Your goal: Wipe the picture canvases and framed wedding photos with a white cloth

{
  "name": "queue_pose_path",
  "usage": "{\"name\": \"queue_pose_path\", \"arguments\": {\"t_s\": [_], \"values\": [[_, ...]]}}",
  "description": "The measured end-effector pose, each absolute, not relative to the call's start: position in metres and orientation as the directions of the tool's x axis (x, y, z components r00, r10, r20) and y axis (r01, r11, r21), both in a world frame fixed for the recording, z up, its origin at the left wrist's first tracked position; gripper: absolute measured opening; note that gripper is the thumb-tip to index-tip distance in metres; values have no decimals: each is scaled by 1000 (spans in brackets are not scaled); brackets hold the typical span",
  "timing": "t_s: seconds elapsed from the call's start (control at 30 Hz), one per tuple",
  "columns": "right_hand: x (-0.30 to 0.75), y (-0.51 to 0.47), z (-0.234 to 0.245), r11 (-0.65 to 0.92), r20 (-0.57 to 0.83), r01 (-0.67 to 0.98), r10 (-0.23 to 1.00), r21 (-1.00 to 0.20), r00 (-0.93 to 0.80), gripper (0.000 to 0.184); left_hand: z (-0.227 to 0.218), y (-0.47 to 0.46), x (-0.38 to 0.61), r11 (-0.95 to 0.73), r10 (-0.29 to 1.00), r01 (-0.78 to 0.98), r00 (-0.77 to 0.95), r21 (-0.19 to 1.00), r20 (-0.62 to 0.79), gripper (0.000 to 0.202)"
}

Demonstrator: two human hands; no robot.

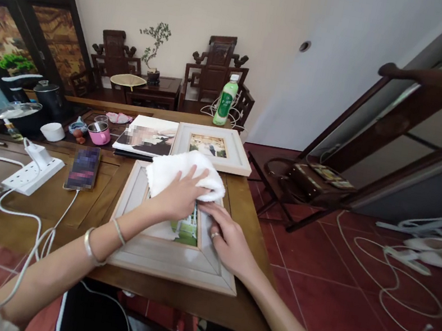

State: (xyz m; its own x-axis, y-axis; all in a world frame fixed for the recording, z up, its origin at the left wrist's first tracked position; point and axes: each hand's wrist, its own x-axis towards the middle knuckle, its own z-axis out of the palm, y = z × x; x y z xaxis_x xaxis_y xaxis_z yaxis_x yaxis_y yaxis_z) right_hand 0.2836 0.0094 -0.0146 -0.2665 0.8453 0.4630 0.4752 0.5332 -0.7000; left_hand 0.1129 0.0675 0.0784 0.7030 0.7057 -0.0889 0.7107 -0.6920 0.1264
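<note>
A picture frame [131,259] with a wide pale border lies flat on the wooden table, its photo with green ground partly covered. Over its upper part is a bunched white cloth [188,168]. My left hand [183,196] presses down on the cloth, fingers bent over it, and moves with a bangle on its wrist. Against the frame's right border rests my right hand [231,241], fingers stretched toward the cloth's lower edge and a ring on one of them. Both hands hide part of the photo.
Behind lie a second frame [241,160] and a photo book [147,135]; a green bottle [226,101] stands beyond. To the left are a phone [82,167], a power strip [35,175] with white cables, and a pink cup [99,134]. A wooden chair [403,123] stands right.
</note>
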Motion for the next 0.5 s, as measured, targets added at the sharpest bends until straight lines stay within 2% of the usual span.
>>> {"name": "queue_pose_path", "arguments": {"t_s": [0.23, 0.37, 0.5], "values": [[284, 9, -12, 514, 444, 464, 858, -722, -258, 65, 57, 80, 125, -664, 747, 744, 659, -71, -84, 45], [283, 8, -8, 511, 440, 453, 860, -731, -259, 65, 58, 80, 110, -612, 791, 785, 610, -97, -53, 47], [283, 8, -6, 494, 426, 467, 869, -733, -251, 66, 67, 80, 82, -552, 833, 825, 544, -116, -101, 52]]}}
